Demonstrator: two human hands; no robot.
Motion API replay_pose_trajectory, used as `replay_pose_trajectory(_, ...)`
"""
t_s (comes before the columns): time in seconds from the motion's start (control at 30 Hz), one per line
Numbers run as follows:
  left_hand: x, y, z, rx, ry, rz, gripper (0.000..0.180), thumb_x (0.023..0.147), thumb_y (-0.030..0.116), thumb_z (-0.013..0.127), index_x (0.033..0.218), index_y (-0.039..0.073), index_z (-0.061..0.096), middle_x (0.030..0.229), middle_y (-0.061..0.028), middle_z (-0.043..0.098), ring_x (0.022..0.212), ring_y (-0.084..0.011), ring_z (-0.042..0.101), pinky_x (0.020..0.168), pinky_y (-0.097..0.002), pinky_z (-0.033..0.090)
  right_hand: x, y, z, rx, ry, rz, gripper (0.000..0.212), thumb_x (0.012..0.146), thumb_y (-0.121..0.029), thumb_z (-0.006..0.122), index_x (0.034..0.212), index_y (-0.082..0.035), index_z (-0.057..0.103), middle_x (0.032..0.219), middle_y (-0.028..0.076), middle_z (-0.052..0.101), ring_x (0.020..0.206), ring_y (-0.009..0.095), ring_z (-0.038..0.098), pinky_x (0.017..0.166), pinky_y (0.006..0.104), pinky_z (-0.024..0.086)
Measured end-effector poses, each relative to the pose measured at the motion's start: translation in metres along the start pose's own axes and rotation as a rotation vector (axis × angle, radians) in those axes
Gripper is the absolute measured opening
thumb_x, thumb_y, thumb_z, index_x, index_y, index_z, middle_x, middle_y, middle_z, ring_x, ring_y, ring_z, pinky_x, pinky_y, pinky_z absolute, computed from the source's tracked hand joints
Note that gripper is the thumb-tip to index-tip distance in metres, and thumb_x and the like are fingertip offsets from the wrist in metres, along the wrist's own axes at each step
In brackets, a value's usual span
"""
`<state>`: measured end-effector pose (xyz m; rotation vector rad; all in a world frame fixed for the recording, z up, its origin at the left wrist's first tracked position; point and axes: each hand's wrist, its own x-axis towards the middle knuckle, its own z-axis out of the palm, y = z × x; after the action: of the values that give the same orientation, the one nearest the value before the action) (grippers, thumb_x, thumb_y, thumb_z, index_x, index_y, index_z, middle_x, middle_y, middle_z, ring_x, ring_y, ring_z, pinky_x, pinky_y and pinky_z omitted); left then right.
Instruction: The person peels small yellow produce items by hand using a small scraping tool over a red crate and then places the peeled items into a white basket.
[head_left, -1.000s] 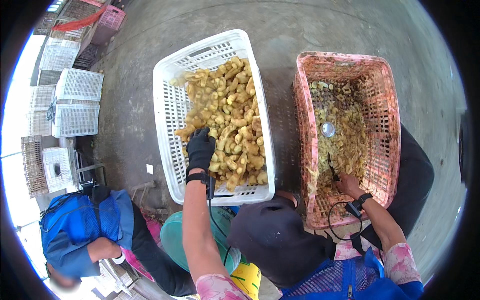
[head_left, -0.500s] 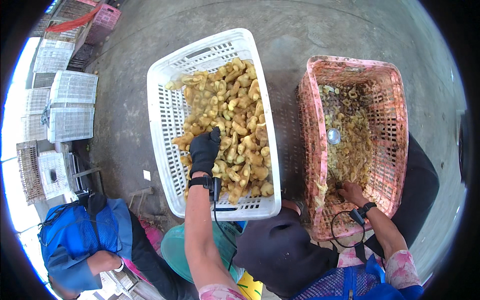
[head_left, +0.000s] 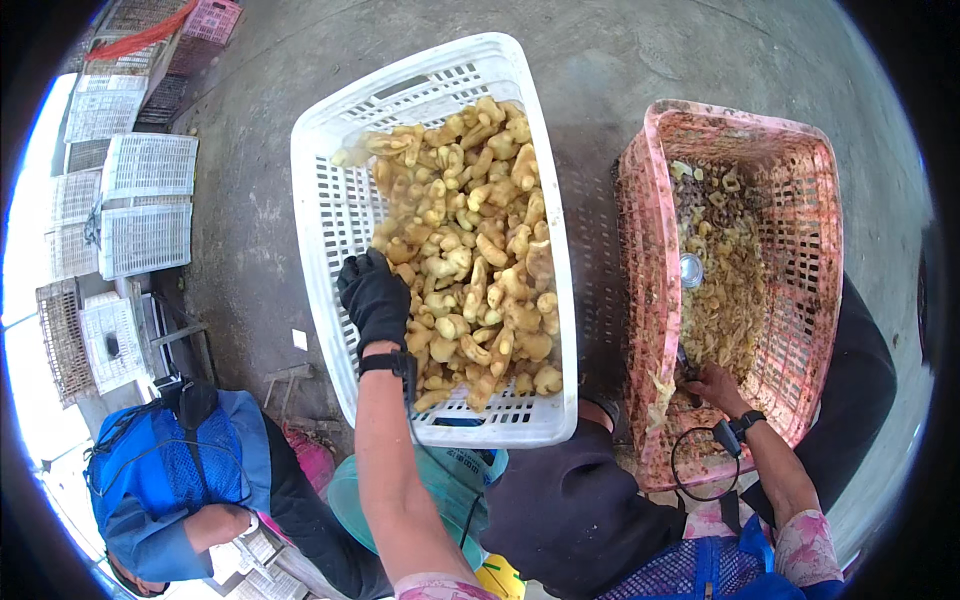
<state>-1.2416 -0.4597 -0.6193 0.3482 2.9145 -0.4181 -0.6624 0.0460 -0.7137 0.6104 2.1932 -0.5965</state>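
Note:
My left hand [head_left: 378, 300], in a black glove, is at the left edge of a heap of knobbly ginger [head_left: 470, 260] in a white slatted crate [head_left: 547, 200]. Its fingers curl down at the ginger; whatever lies under them is hidden. My bare right hand [head_left: 716, 390] is low inside a dirty pink crate [head_left: 825, 230], at its near left side. The fingers are closed round a dark narrow tool [head_left: 684, 358], too small to name. Yellowish peelings and scraps [head_left: 725, 280] cover that crate's bottom.
A round metallic object [head_left: 691, 270] shows at the pink crate's left inner wall. Behind my left forearm is a green tub [head_left: 352, 505]. Another person in a blue vest [head_left: 165, 460] sits at the lower left. White crates [head_left: 148, 205] are stacked at the left.
My left hand has moved left across the ginger, to the edge of the heap. My right hand stays low in the pink crate. The view has shifted slightly, so both crates appear farther right.

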Motion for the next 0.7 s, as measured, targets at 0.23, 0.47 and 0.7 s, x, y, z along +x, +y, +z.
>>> replay_pose_trajectory(0.23,-0.06,-0.039,0.021,-0.575,-0.029,0.055,0.07,0.095,0.013,0.087,0.161,0.007,0.063,0.142,-0.0237,0.077,0.131,-0.0462,0.074,0.113,-0.0542,0.06,0.005,0.019,-0.037,-0.001,-0.092,-0.055,0.049,0.103,-0.051,0.08,0.095,-0.002,0.079,0.079,0.018,0.079,0.075,0.039,0.077,0.074,0.0535,0.06)
replay_pose_trajectory(0.47,-0.13,0.05,-0.11,-1.933,-0.249,-0.087,0.073,0.108,-0.003,0.072,0.176,0.008,0.049,0.151,-0.0153,0.074,0.131,-0.0259,0.076,0.112,-0.0405,0.063,-0.051,0.058,-0.129,-0.059,-0.251,0.12,0.052,0.103,-0.053,0.08,0.091,-0.003,0.081,0.077,0.016,0.08,0.072,0.035,0.077,0.073,0.0504,0.061)
replay_pose_trajectory(0.7,-0.201,0.111,-0.166,-2.516,-0.731,-0.151,0.086,0.109,0.037,0.08,0.18,0.005,0.044,0.12,-0.0084,0.07,0.092,-0.0141,0.068,0.076,-0.03,0.065,-0.015,0.142,-0.167,0.242,0.482,-0.036,0.031,0.111,-0.025,0.07,0.1,0.003,0.074,0.074,0.016,0.074,0.063,0.029,0.073,0.061,0.0458,0.058)
